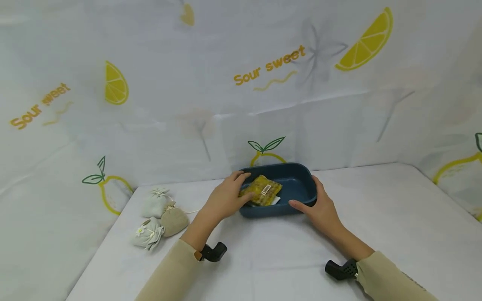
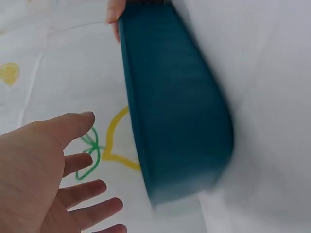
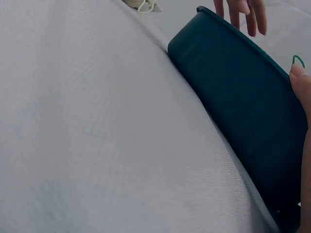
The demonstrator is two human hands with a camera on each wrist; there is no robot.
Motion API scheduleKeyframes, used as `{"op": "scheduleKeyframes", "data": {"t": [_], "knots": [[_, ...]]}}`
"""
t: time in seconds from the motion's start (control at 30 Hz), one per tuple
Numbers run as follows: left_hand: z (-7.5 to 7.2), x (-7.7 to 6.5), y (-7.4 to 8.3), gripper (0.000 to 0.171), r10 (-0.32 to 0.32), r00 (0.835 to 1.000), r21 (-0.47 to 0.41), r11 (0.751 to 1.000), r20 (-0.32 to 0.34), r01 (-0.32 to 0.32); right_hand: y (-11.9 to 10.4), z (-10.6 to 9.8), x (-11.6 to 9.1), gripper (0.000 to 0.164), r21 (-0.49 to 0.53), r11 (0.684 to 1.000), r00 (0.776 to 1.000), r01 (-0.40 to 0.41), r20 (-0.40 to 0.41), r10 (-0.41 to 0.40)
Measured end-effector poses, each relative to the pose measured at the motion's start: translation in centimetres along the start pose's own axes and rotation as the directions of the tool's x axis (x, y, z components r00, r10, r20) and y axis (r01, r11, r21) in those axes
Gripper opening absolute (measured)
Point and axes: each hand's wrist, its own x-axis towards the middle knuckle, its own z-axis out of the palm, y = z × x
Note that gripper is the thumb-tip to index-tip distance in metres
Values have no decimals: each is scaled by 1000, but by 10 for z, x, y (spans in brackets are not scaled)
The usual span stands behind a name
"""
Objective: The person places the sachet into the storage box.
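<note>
A dark blue rectangular box [image 1: 282, 210] stands on the white-covered table, close to the back wall. Inside, toward its left end, lies a yellow patterned fabric pouch [image 1: 268, 189] with a small label, over a bit of something white [image 1: 276, 200]. My right hand [image 1: 324, 211] grips the box's right end, thumb at the front rim and fingers round the outside. Over the left end hovers my left hand [image 1: 227, 195], its fingers spread and holding nothing; in the left wrist view it shows apart from the box wall [image 2: 175, 107].
Left of the box sit several small drawstring pouches: a pale one [image 1: 153, 204] at the back, a tan one [image 1: 174, 221], and a light one [image 1: 148, 234] with a flower in front. White cloth [image 1: 188, 138] printed with lemons hangs directly behind the box.
</note>
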Motion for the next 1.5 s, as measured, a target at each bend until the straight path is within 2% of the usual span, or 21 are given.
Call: {"op": "scheduleKeyframes", "data": {"t": [0.13, 0.3, 0.53, 0.73, 0.83, 0.97, 1.1, 1.23, 1.33, 1.5], "knots": [[-9, -19, -16, 69, -20, 998, 2, 1000, -55, 21, 1, -1, 1, 111, -6, 1000, 1000, -10, 13, 10], [-17, -40, -34, 75, -37, 995, 3, 999, -91, 37, 3, -4, -1, 113, -21, 999, 999, -32, 21, 32], [-44, -63, -65, 76, -57, 982, 21, 998, -178, 62, 2, 0, 6, 113, -14, 1000, 999, -22, 25, 23], [-62, -76, -87, 79, -79, 964, -73, 995, -254, 63, 0, 1, 9, 113, -24, 999, 1000, -22, 16, 22], [-64, -84, -98, 80, -83, 945, -135, 990, -317, 41, 0, 1, 9, 112, -28, 999, 1000, -21, 12, 21], [-63, -91, -108, 81, -71, 928, -150, 988, -367, 17, 1, 2, 7, 112, -30, 999, 1000, -23, 11, 23], [-61, -92, -113, 83, -66, 930, -154, 988, -361, 10, 1, 0, 5, 111, -30, 999, 999, -28, 17, 28], [-57, -93, -118, 85, -77, 944, -180, 983, -320, 19, 0, -2, 4, 111, -31, 999, 999, -34, 12, 34], [-52, -94, -125, 86, -96, 953, -199, 979, -288, 39, -1, -2, 4, 111, -27, 999, 999, -31, 13, 31], [-37, -93, -138, 90, -127, 958, -229, 971, -258, 67, -1, 0, 5, 111, -24, 999, 999, -27, 27, 27]]}}
